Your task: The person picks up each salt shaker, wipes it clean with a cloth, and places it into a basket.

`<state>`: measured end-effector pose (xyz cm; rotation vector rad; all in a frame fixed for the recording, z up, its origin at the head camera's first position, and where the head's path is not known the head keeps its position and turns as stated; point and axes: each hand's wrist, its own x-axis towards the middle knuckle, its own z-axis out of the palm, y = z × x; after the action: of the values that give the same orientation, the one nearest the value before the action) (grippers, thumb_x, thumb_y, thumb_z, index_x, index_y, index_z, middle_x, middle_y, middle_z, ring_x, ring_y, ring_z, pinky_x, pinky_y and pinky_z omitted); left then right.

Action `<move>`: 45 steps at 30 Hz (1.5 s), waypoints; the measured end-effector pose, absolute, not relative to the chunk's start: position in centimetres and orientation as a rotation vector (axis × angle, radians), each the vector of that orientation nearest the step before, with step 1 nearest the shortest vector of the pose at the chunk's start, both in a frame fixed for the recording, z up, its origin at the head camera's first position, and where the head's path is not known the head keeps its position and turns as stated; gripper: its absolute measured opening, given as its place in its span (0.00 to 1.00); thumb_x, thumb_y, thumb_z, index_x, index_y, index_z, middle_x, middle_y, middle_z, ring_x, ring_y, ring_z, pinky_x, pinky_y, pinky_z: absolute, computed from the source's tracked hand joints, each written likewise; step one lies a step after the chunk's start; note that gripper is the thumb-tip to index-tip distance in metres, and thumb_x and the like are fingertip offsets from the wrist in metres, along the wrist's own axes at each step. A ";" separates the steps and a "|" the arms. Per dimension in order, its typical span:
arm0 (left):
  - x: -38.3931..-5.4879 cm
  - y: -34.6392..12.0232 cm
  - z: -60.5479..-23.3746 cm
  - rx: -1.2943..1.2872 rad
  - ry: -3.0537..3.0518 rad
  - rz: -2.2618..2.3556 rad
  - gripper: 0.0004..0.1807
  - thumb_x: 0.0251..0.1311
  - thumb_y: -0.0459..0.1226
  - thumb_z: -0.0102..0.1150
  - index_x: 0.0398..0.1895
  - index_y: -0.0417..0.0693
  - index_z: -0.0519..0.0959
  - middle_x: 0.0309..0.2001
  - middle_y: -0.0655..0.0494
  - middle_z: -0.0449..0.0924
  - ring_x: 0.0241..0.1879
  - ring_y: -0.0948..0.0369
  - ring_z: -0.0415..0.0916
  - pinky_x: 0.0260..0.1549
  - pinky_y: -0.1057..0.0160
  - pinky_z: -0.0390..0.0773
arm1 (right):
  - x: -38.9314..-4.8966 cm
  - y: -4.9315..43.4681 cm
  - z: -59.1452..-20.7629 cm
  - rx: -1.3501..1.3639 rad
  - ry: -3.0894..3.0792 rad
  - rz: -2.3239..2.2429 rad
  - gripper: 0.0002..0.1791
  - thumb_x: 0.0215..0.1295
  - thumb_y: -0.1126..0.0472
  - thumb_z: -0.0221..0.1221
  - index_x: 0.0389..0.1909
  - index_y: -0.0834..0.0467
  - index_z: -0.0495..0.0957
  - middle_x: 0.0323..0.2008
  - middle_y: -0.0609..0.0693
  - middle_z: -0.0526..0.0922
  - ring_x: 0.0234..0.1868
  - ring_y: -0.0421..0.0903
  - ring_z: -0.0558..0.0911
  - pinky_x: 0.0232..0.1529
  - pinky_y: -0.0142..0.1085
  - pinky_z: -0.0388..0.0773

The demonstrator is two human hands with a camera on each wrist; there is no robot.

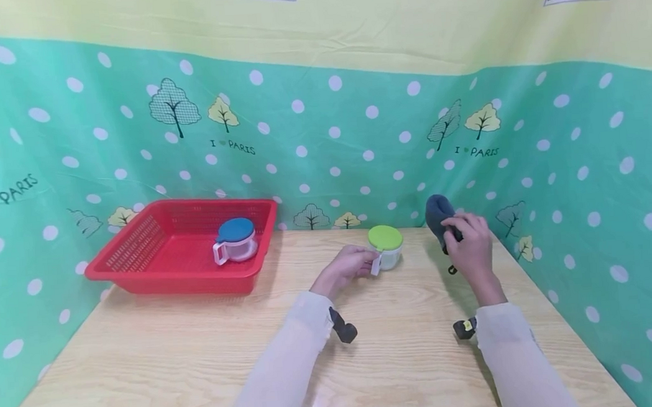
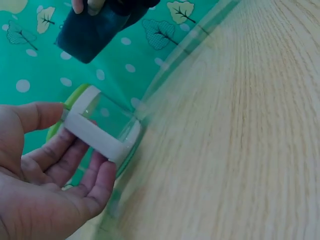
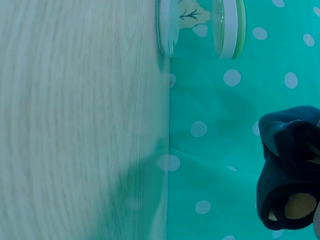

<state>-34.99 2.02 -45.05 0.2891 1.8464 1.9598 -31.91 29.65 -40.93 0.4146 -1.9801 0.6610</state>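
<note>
My left hand [image 1: 352,261] grips the white handle [image 2: 95,135] of a clear lidded jar [image 1: 388,260]. In the left wrist view the thumb is at the top of the handle and the fingers curl round from below. The jar has a green lid [image 1: 385,238] and stands on the table. To its right, my right hand [image 1: 470,244] holds a dark blue, soft-looking item [image 1: 437,212] with black parts, above the table. In the right wrist view this item [image 3: 287,172] shows dark folds and a round opening; its kind is unclear. Most of the right hand lies outside that view.
At the left of the wooden table [image 1: 162,363] stands a red plastic basket [image 1: 185,283] with perforated sides. Inside it sits a similar clear jar [image 1: 243,251] with a blue lid and a handle. A polka-dot green curtain [image 1: 333,141] closes off the back and both sides.
</note>
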 end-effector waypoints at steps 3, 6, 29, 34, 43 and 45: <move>-35.0 2.1 -45.2 0.251 1.841 1.997 0.18 0.69 0.34 0.58 0.56 0.30 0.79 0.58 0.35 0.79 0.53 0.48 0.81 0.50 0.60 0.82 | -31.9 29.7 -41.1 0.404 -1.988 0.664 0.08 0.55 0.78 0.64 0.36 0.67 0.85 0.42 0.66 0.83 0.47 0.69 0.76 0.46 0.60 0.74; -35.0 2.0 -45.2 0.222 1.832 2.047 0.16 0.68 0.33 0.58 0.53 0.29 0.80 0.56 0.37 0.80 0.53 0.48 0.81 0.51 0.60 0.82 | -32.0 29.8 -41.1 0.401 -1.996 0.663 0.08 0.56 0.78 0.64 0.36 0.67 0.85 0.43 0.67 0.83 0.47 0.69 0.76 0.46 0.60 0.74; -34.6 -0.7 -44.1 0.340 1.936 2.111 0.11 0.65 0.35 0.55 0.30 0.35 0.80 0.32 0.48 0.81 0.34 0.56 0.77 0.43 0.57 0.81 | -32.2 29.8 -41.0 0.413 -1.990 0.668 0.09 0.56 0.78 0.64 0.37 0.67 0.86 0.43 0.66 0.84 0.47 0.68 0.76 0.47 0.60 0.74; -34.3 -1.3 -43.0 0.351 1.916 2.121 0.11 0.68 0.36 0.55 0.32 0.37 0.81 0.33 0.50 0.81 0.34 0.58 0.78 0.43 0.60 0.82 | -32.4 29.3 -41.0 0.463 -1.980 0.630 0.09 0.54 0.78 0.64 0.35 0.66 0.85 0.40 0.64 0.83 0.42 0.67 0.76 0.43 0.59 0.72; -33.8 -3.3 -42.4 0.361 1.973 2.120 0.08 0.65 0.31 0.53 0.34 0.35 0.80 0.35 0.48 0.82 0.36 0.58 0.79 0.47 0.59 0.82 | -32.6 26.7 -41.1 0.628 -2.006 0.524 0.10 0.52 0.77 0.67 0.35 0.63 0.86 0.39 0.62 0.85 0.41 0.65 0.78 0.44 0.58 0.75; -33.7 -3.7 -42.4 0.365 1.982 2.127 0.07 0.64 0.31 0.54 0.33 0.35 0.80 0.34 0.48 0.82 0.36 0.58 0.79 0.47 0.59 0.82 | -32.6 26.0 -40.8 0.682 -2.006 0.482 0.11 0.51 0.77 0.67 0.34 0.62 0.86 0.39 0.62 0.85 0.40 0.64 0.78 0.43 0.58 0.75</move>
<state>-33.75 -3.71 -42.36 0.3655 1.9817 2.1275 -32.63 25.96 -40.81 0.6817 -2.0062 0.4822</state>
